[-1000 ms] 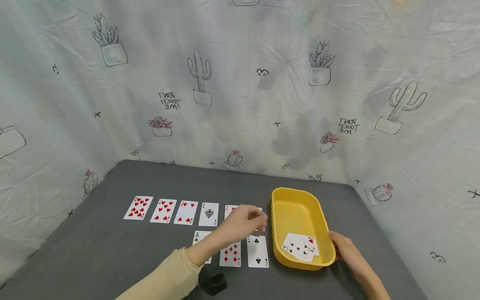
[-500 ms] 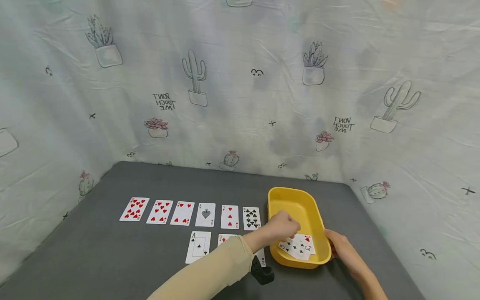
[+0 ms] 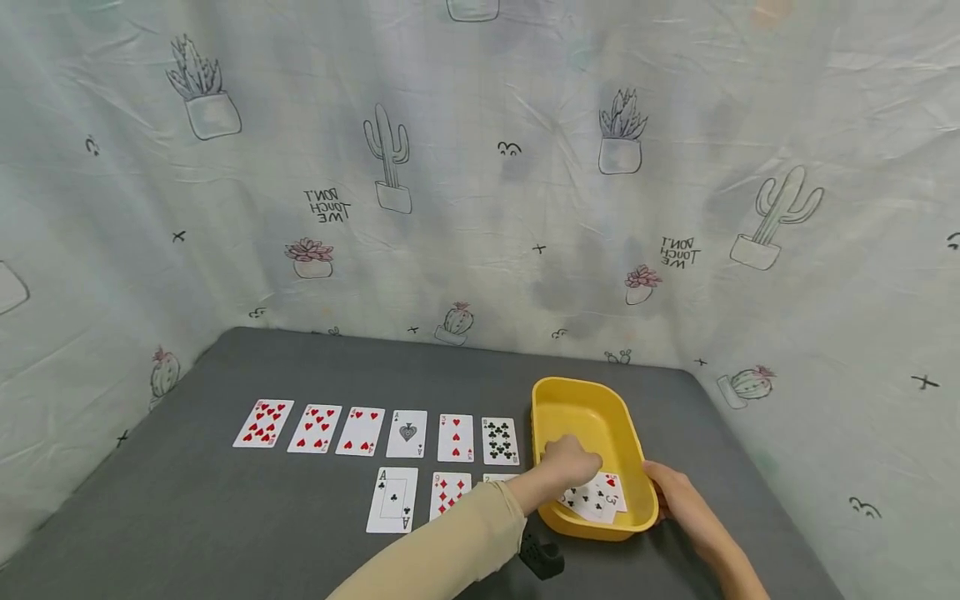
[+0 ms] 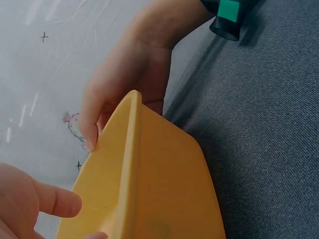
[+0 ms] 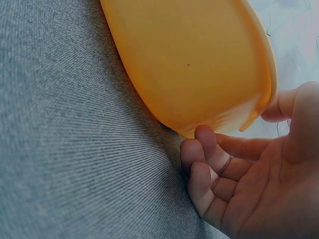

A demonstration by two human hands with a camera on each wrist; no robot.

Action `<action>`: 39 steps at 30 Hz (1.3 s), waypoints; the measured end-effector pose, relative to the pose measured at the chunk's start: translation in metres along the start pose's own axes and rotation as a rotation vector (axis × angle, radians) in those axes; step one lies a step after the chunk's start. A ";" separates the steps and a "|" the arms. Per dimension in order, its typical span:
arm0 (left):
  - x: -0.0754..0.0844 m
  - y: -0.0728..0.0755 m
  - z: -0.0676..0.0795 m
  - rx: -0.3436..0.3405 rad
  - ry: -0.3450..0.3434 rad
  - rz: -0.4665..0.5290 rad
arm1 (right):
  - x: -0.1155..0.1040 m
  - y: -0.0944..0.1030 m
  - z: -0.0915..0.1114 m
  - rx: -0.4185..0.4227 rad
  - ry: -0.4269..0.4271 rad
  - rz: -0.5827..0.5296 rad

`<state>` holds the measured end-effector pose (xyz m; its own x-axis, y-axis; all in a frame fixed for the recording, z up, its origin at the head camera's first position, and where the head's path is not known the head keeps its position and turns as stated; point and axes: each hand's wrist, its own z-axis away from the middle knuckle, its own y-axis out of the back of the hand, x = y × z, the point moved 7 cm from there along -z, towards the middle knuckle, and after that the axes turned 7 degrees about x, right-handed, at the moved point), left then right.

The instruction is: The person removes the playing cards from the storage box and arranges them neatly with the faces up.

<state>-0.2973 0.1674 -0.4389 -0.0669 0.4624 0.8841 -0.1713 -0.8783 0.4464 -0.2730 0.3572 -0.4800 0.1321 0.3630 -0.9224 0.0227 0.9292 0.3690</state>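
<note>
In the head view my left hand is inside the yellow plastic tray, right over a few playing cards lying there. A three of clubs tops those cards, with a red heart card behind it; the hand covers part of them. From the left wrist view, the thumb stands apart from a fingertip at the lower edge, with nothing showing between them. My right hand grips the tray's right side. Its thumb is at the rim and its fingers curl under the outer wall.
Face-up cards form two rows left of the tray. The back row runs from a heart card to a club card. An ace of clubs and a nine of diamonds lie in front; my left sleeve mostly covers another.
My left hand has moved right, from over the right end of the card rows into the tray, uncovering the back-row cards. The right hand keeps its grip on the tray.
</note>
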 end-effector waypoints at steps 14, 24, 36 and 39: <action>-0.011 -0.009 -0.008 0.029 0.060 0.090 | 0.002 0.000 -0.001 0.020 0.005 0.007; -0.014 -0.011 -0.007 -0.030 0.115 0.178 | 0.001 0.001 -0.001 0.012 0.004 0.000; -0.004 -0.014 -0.002 -0.109 -0.043 0.017 | -0.002 0.000 0.002 -0.006 0.009 -0.009; -0.002 -0.016 -0.002 -0.117 -0.077 -0.098 | -0.002 0.001 0.002 -0.005 0.012 -0.012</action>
<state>-0.2965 0.1806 -0.4481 0.0308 0.5302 0.8473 -0.2865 -0.8074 0.5157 -0.2718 0.3569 -0.4777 0.1204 0.3525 -0.9280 0.0194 0.9338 0.3572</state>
